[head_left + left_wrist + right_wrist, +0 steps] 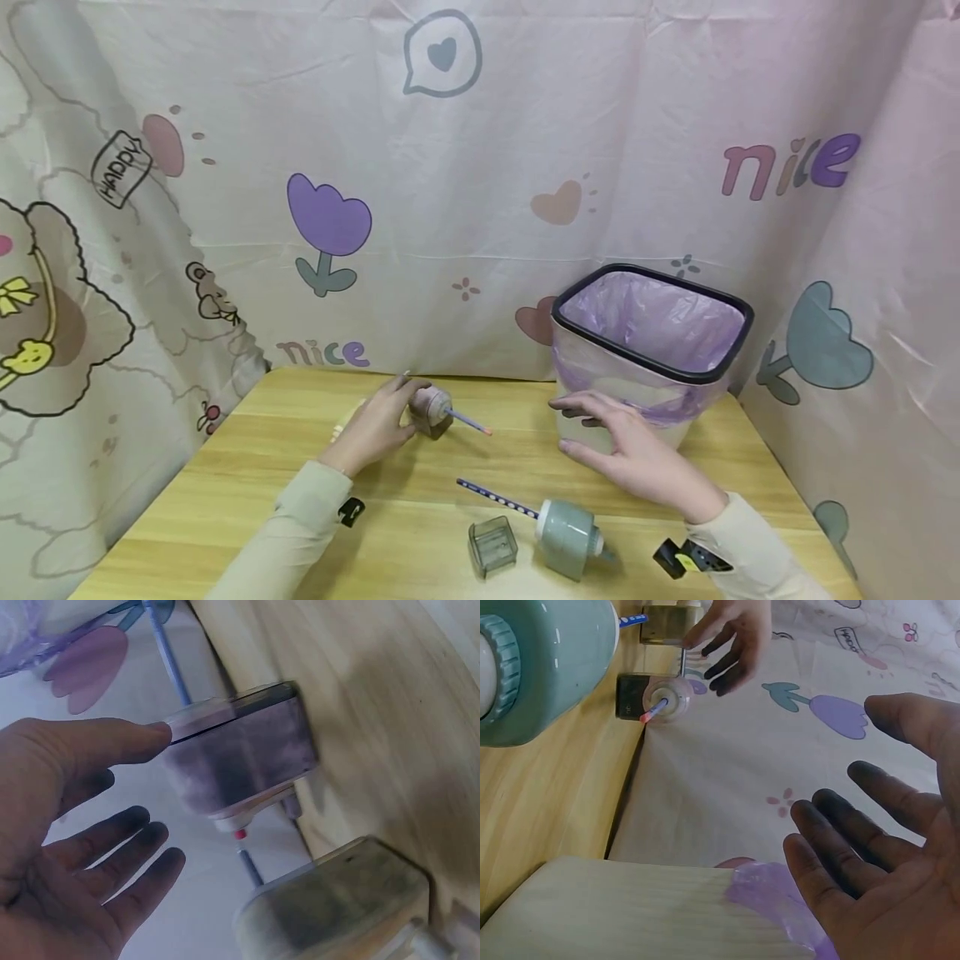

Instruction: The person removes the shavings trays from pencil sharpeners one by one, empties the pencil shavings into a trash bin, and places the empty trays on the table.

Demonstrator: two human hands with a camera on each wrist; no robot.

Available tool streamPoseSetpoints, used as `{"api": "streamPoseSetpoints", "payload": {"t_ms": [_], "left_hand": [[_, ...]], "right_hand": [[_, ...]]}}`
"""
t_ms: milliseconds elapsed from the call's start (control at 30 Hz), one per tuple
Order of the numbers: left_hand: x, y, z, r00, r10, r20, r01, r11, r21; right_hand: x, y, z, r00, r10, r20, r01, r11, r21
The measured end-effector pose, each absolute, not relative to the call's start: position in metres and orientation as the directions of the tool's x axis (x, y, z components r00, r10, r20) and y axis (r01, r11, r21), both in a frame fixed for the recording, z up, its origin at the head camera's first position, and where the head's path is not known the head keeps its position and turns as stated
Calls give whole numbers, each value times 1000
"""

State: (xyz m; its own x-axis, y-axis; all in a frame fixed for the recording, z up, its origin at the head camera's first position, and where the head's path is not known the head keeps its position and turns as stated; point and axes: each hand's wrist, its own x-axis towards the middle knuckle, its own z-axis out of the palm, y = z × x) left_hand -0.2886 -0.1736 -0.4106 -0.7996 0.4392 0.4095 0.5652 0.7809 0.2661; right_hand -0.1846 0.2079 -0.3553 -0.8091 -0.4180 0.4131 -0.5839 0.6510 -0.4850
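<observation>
My left hand [378, 423] hovers at a pinkish-purple pencil sharpener [429, 408], its fingers loose. In the left wrist view the tip of that thumb overlaps the edge of the sharpener [236, 757], while the other fingers are spread apart from it. A pencil [468, 421] sticks out of the sharpener. Over the table in front of the bin, my right hand [630, 450] holds nothing, fingers relaxed. Nearest below it lies a teal pencil sharpener [566, 537] on its side, a dark blue dotted pencil [498, 497] in it. Beside that is a clear smoky shavings box [492, 546], detached.
A white bin [585, 437] with a black rim and purple bag [637, 317] stands at the back right. Another, beige sharpener [337, 900] is near the left hand, mostly hidden in the head view. A printed curtain [450, 183] encloses the wooden table [225, 483].
</observation>
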Motion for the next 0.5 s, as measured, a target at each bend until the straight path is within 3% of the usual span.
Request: {"api": "streamPoseSetpoints", "payload": {"t_ms": [500], "left_hand": [[-311, -172, -436, -787, 479, 388, 590, 769, 247]], "right_hand": [[-184, 205, -359, -805, -444, 393, -591, 655, -470]]}}
